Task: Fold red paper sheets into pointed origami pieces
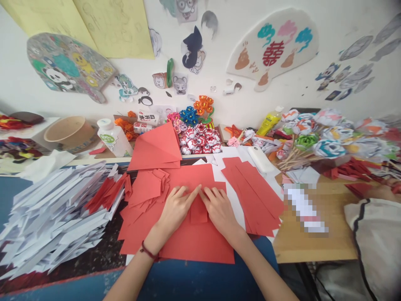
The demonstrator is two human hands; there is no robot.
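Both hands rest on a small red paper piece (199,214) lying over large red sheets (194,246) at the centre. My left hand (178,207) presses its left part, and my right hand (219,209) presses its right part. The fingertips of the two hands nearly meet at the top of the piece. Fingers of both hands are bent against the paper; whether they pinch an edge is hard to tell. Cut red pieces (145,188) lie beside my left hand. Red strips (250,194) lie right of my right hand.
Folded white papers (59,217) heap at the left with red ones among them. A white bottle (114,138), folded flowers (200,140) and a yellow bottle (269,120) stand along the back. A person's sleeve (377,238) is at the right, by a wooden table (316,244).
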